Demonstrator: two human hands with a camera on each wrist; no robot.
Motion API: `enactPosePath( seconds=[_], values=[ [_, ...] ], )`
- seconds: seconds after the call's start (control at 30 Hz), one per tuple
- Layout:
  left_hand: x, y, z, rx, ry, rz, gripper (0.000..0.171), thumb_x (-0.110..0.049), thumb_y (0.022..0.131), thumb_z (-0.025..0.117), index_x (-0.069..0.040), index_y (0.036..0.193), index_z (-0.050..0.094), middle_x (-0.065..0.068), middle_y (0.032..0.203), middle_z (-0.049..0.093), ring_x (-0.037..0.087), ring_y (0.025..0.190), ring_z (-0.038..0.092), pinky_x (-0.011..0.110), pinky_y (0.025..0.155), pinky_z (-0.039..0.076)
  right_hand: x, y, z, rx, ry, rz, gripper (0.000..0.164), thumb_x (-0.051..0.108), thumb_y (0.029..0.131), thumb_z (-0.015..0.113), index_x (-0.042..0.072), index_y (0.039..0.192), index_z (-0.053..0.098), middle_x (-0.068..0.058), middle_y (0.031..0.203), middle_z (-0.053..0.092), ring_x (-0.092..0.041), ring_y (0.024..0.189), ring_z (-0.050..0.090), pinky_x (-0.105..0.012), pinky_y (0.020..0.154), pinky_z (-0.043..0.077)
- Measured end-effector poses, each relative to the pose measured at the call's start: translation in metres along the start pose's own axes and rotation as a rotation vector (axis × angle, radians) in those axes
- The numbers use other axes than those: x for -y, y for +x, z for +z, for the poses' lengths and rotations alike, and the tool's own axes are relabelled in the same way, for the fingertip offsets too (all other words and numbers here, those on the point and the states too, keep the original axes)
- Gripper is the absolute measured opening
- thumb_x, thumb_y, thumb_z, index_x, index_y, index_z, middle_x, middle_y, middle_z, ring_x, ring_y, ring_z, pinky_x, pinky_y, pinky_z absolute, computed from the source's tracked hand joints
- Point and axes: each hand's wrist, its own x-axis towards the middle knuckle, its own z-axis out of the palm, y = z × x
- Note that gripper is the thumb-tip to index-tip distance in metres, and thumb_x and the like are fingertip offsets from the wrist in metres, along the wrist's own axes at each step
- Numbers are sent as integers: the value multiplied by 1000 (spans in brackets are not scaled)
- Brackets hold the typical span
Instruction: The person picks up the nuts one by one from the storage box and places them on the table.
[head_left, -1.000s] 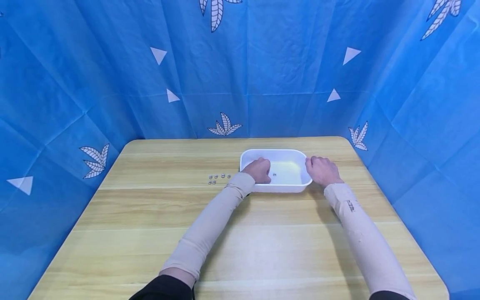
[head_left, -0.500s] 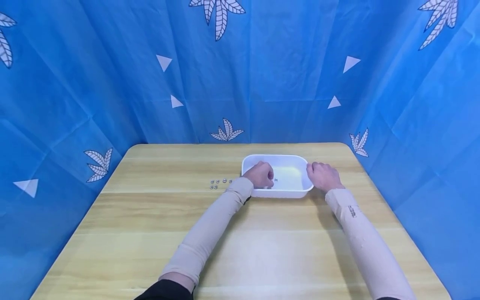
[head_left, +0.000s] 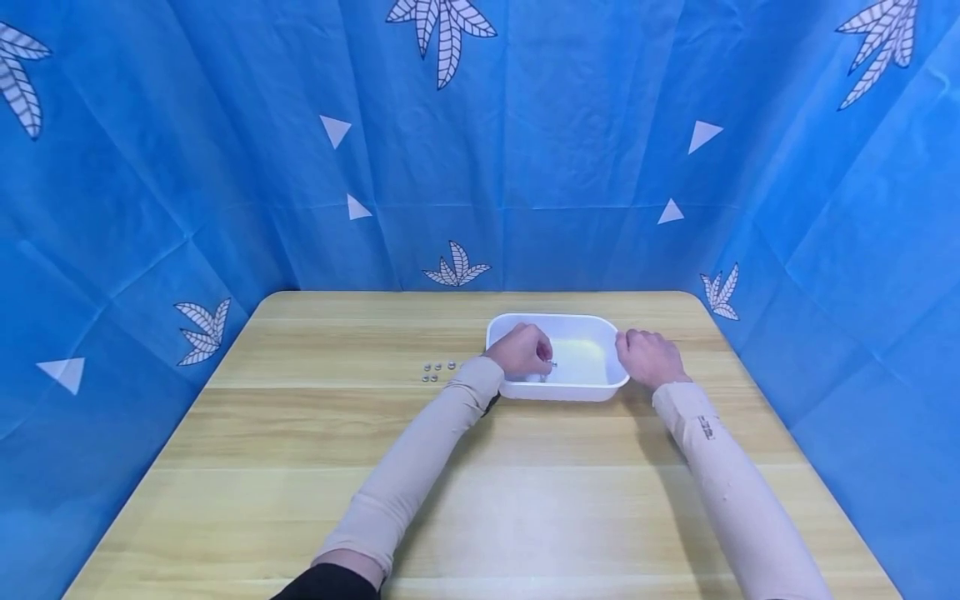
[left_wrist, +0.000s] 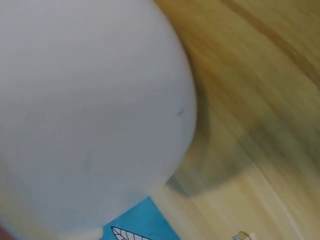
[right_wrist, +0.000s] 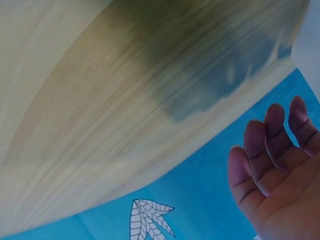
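Inside a white plastic tray (head_left: 585,392) at the table's back, my left hand (head_left: 521,352) has its thumb and fingers curled together, pinching near the tray floor. A small silvery metal piece (head_left: 553,363) shows right at its fingertips; the fingers cover part of it. My right hand (head_left: 648,357) grips the tray's right end, its knuckles up at the rim. In the right wrist view its fingers (right_wrist: 255,145) bend loosely beside the tray's white wall (right_wrist: 307,55), with the thumb hidden. The tray's outer wall (left_wrist: 100,100) fills much of the left wrist view.
Several small round metal pieces (head_left: 438,367) lie on the wooden table (head_left: 525,500), left of the tray. One metal piece (left_wrist: 242,235) shows at the left wrist view's lower edge. A blue patterned curtain (head_left: 570,150) hangs behind the table and along both sides.
The left hand has shifted slightly right within the tray, and its fingertips now meet the small metal piece that stood apart before. The right hand stays at the rim. The head view has tilted up slightly.
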Motion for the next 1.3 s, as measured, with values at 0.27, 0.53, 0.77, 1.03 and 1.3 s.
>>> enactPosePath(
  seconds=[0.27,0.53,0.77,1.03,1.3],
  values=[
    [-1,-4,-9,-1,-85,32,10,-13,84,80,-12,93,80,-2,88,77,7,82,68,17,77,55,0,2,1,2,-5,-2,62,37,110,22,-7,123,63,-32,120,67,-54,109,64,-67,90,53],
    [-10,-13,-19,-1,-90,50,10,-14,84,82,-10,93,79,1,89,78,7,81,68,15,75,55,1,2,2,6,-7,-5,63,38,110,20,-7,123,63,-32,118,67,-54,108,64,-67,88,54],
    [-19,-24,-34,-2,-98,68,8,-10,85,79,-7,92,79,4,91,78,9,83,69,15,76,56,2,3,1,-2,-5,-8,62,38,110,22,-7,122,63,-32,118,67,-55,108,64,-68,88,53],
    [-22,-33,-45,1,-120,56,9,-11,86,79,-8,95,78,4,94,78,11,85,70,17,78,57,1,3,0,9,-10,-6,62,38,110,21,-6,121,63,-32,118,66,-55,108,63,-68,88,53],
    [-19,-45,-51,-30,-176,53,8,-7,85,78,-6,92,78,6,91,77,12,82,70,18,77,58,2,0,-2,19,-6,-10,66,40,110,18,-7,122,62,-32,118,66,-55,108,63,-68,87,53]
  ],
)
